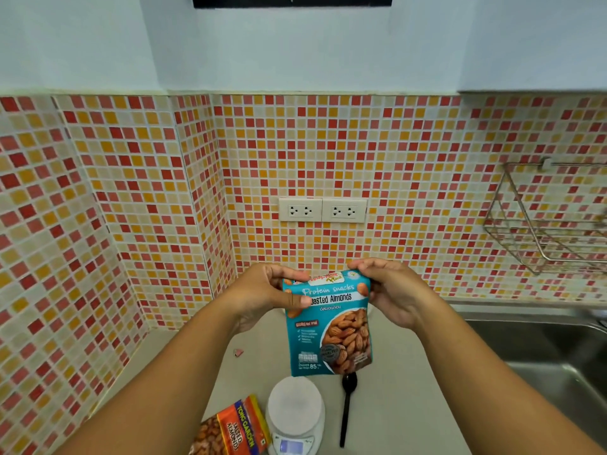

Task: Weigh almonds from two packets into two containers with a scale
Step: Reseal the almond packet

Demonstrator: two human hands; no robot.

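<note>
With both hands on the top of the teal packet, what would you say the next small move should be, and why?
Probably tear the top open: the left hand and right hand pinch the top edge of the teal almond packet, which looks sealed, and the scale below is bare.

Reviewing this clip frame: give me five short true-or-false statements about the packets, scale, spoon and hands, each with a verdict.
1. Both hands hold the teal roasted-almond packet at its top edge. True: left hand, right hand.
2. The orange salted-almond packet lies on the white round-topped digital scale. False: it lies on the counter to the scale's left, and the scale's platform is bare.
3. The black plastic spoon lies right of the scale. True.
4. A plug sits in the white wall sockets. False: nothing is plugged in.
5. The teal packet rests flat on the counter. False: it is held upright above it.
</note>
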